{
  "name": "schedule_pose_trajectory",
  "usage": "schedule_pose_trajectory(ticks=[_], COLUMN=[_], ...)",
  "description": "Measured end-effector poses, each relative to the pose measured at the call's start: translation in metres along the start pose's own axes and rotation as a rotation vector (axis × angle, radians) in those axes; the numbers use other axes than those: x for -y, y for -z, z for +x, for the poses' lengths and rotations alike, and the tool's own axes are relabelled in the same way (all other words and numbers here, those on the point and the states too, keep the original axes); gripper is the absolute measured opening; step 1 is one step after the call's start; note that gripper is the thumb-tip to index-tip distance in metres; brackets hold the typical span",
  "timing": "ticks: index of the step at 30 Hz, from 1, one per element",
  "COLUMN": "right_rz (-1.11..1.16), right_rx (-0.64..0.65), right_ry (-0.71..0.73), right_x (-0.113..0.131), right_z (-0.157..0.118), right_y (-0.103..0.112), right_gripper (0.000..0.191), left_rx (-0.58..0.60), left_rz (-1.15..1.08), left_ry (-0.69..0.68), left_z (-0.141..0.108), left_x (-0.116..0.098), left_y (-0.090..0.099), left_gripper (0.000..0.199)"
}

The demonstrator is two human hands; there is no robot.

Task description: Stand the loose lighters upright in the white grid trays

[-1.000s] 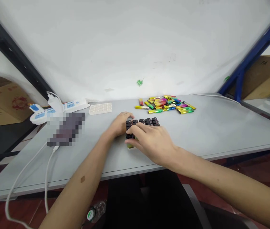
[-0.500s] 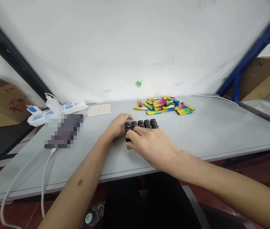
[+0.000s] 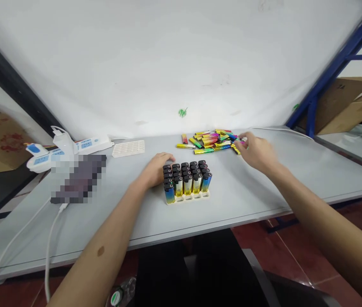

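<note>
A white holed tray point(image 3: 189, 199) stands on the table, with rows of upright black-topped lighters point(image 3: 188, 184) in it. Bodies in the visible rows are shiny blue, yellow and silver. Its front row holds one blue lighter point(image 3: 170, 194) at the left end, with several bare holes to the right. My left hand point(image 3: 156, 168) curls against the tray's far left corner; its thumb is hidden. Over the right end of a heap of shiny coloured lighters point(image 3: 211, 140), my right hand point(image 3: 257, 150) has its fingers pinched on one, mostly hidden by them.
A second white holed tray point(image 3: 128, 148) lies near the wall. Left of it are a white power strip point(image 3: 87, 146) and a blurred dark device point(image 3: 81, 179) with white cables point(image 3: 49, 251) running off the table edge. Cardboard boxes point(image 3: 4, 140) stand beyond the frame posts.
My right hand has moved from the tray's front right and back to the lighter heap, uncovering the tray's front rows. My left hand stays at the tray.
</note>
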State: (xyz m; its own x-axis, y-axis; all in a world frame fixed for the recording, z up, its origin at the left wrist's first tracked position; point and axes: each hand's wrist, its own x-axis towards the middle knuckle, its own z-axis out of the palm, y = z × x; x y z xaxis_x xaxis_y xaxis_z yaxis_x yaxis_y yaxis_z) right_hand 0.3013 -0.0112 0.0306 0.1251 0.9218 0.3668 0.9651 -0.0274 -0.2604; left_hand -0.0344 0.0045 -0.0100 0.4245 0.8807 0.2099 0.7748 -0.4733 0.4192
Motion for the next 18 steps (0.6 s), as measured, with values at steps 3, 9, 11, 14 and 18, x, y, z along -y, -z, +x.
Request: schedule_pose_trajectory(ticks=[3, 9, 11, 14, 18], right_rz=[-0.151, -0.153, -0.128, 0.015, 0.267], right_rx=[0.205, 0.226, 0.215, 0.203, 0.294], right_ry=[-0.103, -0.103, -0.078, 0.068, 0.165], right_x=[-0.031, -0.027, -0.023, -0.012, 0.019], right_z=[0.008, -0.011, -0.013, -0.009, 0.005], right_y=[-0.022, -0.03, -0.03, -0.03, -0.032], right_gripper=[0.052, 0.04, 0.04, 0.043, 0.017], left_rx=[-0.013, -0.034, -0.027, -0.016, -0.019], left_rz=[-0.007, -0.017, -0.013, -0.008, -0.009], left_ry=[-0.004, 0.007, 0.009, 0.0, 0.001], left_z=[0.001, 0.001, 0.002, 0.002, 0.001], left_x=[0.002, 0.004, 0.004, 0.005, 0.005], left_y=[-0.002, -0.004, -0.004, -0.004, -0.004], left_gripper=[0.031, 0.029, 0.03, 0.032, 0.032])
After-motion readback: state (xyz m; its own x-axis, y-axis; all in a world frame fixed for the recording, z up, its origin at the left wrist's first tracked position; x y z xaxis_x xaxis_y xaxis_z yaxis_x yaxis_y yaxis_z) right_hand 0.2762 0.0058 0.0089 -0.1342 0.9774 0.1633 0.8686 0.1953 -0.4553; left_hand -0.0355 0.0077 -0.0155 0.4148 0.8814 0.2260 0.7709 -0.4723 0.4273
